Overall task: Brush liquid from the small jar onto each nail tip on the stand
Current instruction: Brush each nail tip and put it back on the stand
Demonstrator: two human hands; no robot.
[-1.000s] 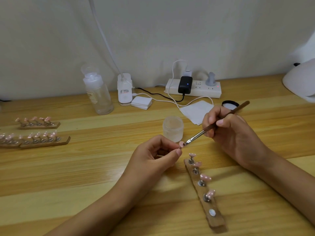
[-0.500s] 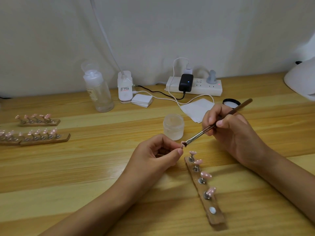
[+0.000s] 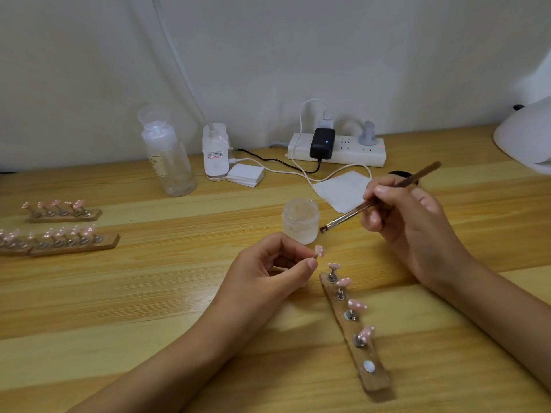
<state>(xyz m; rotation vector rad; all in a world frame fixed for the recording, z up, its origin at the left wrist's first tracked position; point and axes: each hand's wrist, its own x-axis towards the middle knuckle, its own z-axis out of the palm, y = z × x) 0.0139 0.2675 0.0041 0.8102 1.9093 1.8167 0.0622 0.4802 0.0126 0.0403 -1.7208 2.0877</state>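
Mid-task, by the look of it. Left hand point(image 3: 274, 263) pinches one nail tip point(image 3: 319, 251) by its peg, held clear of the stand point(image 3: 354, 332), just in front of the small jar point(image 3: 301, 220). Right hand point(image 3: 411, 222) grips the brush point(image 3: 378, 202) like a pen, its bristles just right of the jar, not in it and apart from the held tip. The stand lies in front and to the right of the jar, with four pink tips seated and one bare magnet spot point(image 3: 369, 366) at the near end, likely the held tip's place. Which tips already carry liquid I cannot tell. The held one is probably the tip in work, and the others may remain. The desk point(image 3: 149, 293) is pale wood planks. Well left of the jar are more loaded stands point(image 3: 62, 210). Behind it are a clear bottle point(image 3: 168, 162), a power strip point(image 3: 337, 150), white wipes point(image 3: 343, 189) and a plain white wall.
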